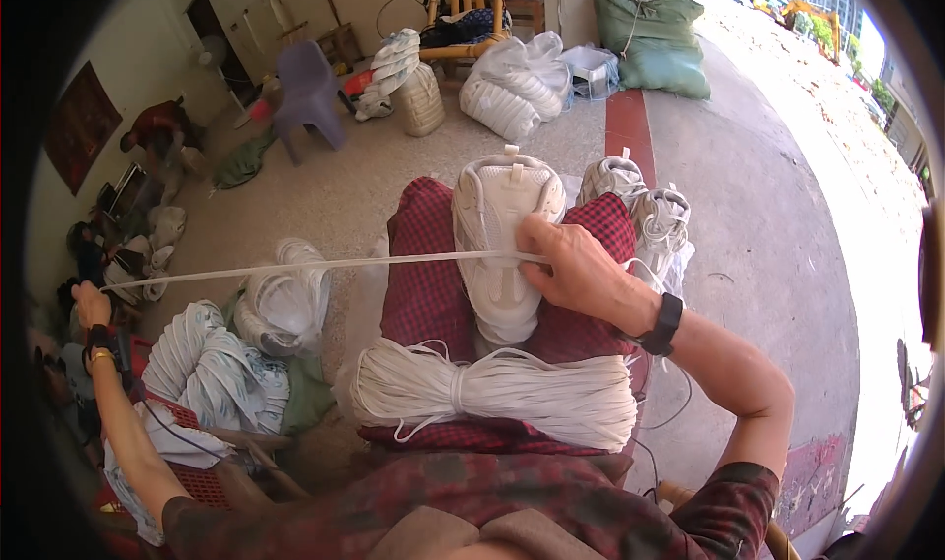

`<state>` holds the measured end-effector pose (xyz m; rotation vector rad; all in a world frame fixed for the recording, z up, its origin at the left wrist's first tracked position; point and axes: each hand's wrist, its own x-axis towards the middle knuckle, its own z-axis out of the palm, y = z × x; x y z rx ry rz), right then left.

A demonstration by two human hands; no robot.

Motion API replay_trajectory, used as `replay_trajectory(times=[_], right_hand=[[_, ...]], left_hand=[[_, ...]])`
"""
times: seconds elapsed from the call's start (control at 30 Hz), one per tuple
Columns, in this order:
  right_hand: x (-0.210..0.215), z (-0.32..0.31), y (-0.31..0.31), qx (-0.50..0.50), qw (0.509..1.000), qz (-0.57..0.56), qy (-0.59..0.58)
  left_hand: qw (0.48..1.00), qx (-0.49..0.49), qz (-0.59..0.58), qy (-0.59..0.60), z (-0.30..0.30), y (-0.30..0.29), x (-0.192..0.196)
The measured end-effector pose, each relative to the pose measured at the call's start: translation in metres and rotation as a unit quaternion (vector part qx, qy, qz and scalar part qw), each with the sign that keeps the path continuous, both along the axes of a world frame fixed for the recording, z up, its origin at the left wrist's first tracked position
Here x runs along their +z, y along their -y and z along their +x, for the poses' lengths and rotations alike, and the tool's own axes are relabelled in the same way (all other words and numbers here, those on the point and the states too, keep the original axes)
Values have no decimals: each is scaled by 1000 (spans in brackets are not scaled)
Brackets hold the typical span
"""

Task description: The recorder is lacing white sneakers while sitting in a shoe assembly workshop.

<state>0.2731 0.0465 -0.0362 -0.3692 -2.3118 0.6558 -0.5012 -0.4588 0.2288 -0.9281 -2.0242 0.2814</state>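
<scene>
Tautly, a flat white shoelace (295,269) ran out toward nine o'clock

At the centre, an off-white, chunky-soled shoe (495,220) sat between two knees draped in red-and-black checked cloth (425,299), its toe pointing to six o'clock; the right hand (579,267), a black-strapped watch (664,325) on its wrist, lay over the shoe's four o'clock side, thumb and forefinger pinched together on the lace; the left hand (92,306) was stretched far out near nine o'clock, small in view, its fingers closed around the lace's other stretch; between the two hands the lace made an almost straight line, passing over the shoe.

At six o'clock from the shoe, a thick bundle of white laces (532,395), tied round its middle, lay crosswise on the lap; just beyond the right knee, near three o'clock, stood a pair of laced grey-white shoes (658,206); at eight o'clock, curved stacks of white, blue-marked pieces (209,368) lay piled; at ten o'clock stood a purple plastic chair (308,88); at one o'clock slumped a bulging green woven sack (650,43); between nine and ten o'clock, well apart, another person (162,132) bent forward.
</scene>
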Motion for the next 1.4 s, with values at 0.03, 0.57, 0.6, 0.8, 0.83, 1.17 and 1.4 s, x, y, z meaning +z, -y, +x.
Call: replay_trajectory(times=[0.03,0.57,0.6,0.8,0.83,1.17,1.4], right_hand=[[-4,-1,2,-3,1000,0,-8],[4,10,16,-99,968,165,162],[6,14,18,-100,965,172,169],[10,59,19,-98,977,123,145],[8,76,19,-131,971,124,156],[-10,325,59,-476,848,110,204],[10,459,125,-633,709,132,280]], left_hand=[[997,59,37,14,-12,-3,11],[637,-571,10,517,513,-385,-227],[610,-574,-16,546,529,-387,-236],[730,-643,-51,226,481,-386,-256],[741,-637,-71,202,462,-378,-252],[927,-298,102,205,236,-187,-195],[967,-155,193,67,62,-41,-176]])
